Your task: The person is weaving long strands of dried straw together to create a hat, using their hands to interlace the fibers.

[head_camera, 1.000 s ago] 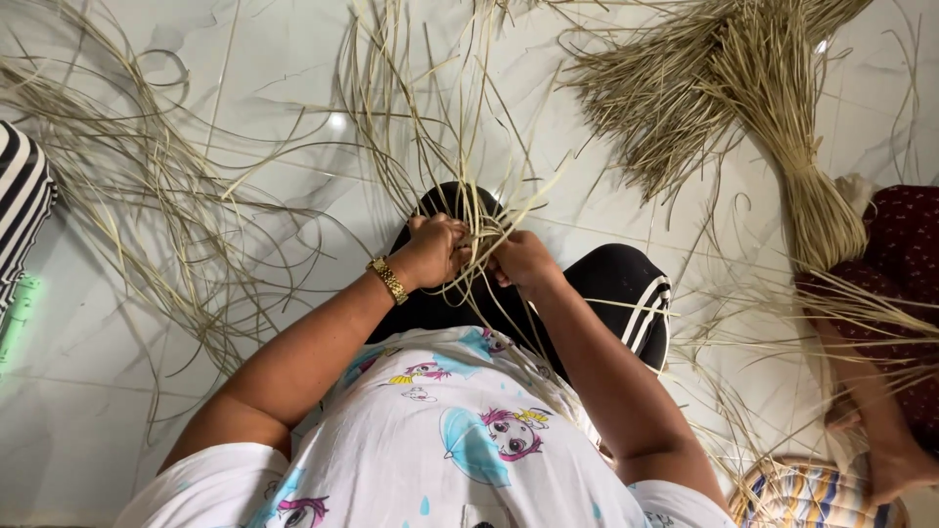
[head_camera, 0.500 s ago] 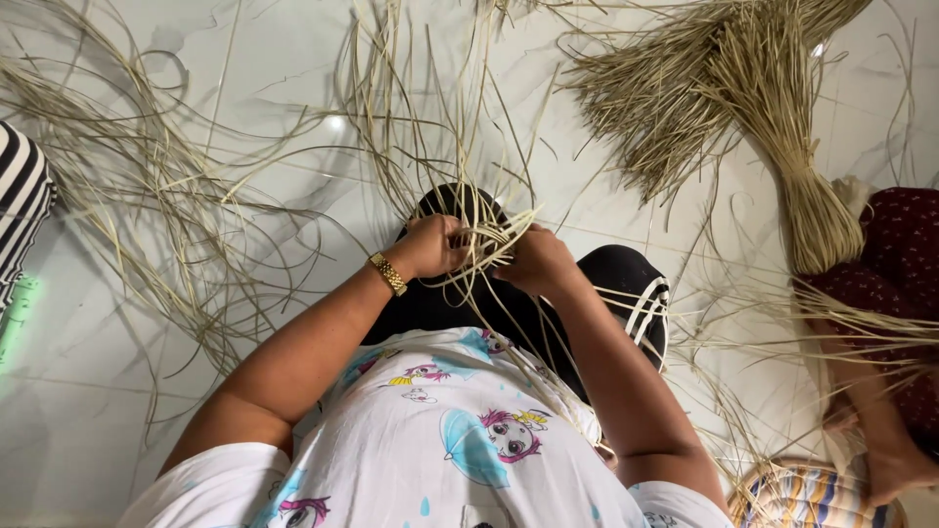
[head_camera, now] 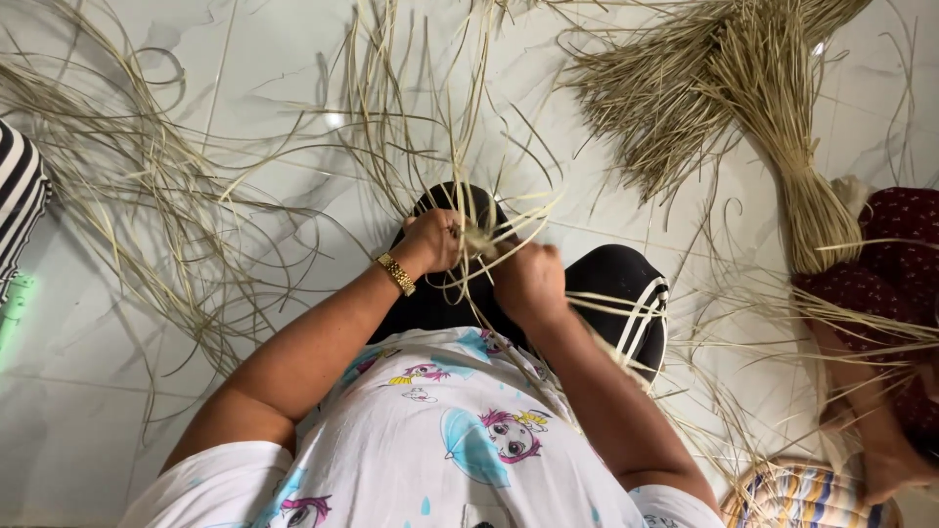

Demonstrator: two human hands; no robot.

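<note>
Fingers of my left hand (head_camera: 435,240) and right hand (head_camera: 528,279) pinch dry straw strips (head_camera: 479,240). I should keep tension even, I judge, and strands flat.

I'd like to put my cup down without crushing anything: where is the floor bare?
Bare tile lies lower left, beside the left arm. The loose strands crowd the upper left, the tied bundle the upper right, and strands cover the floor by the right hand.

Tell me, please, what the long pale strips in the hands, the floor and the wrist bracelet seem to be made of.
Strips: probably dried plant fibre such as reed or grass; matte, straw-coloured, thin, bending in loose curves.
Floor: likely polished marble or marble-look tile; glossy white, grey veins, faint seams.
Bracelet: looks like gold-coloured metal; shiny links.
</note>
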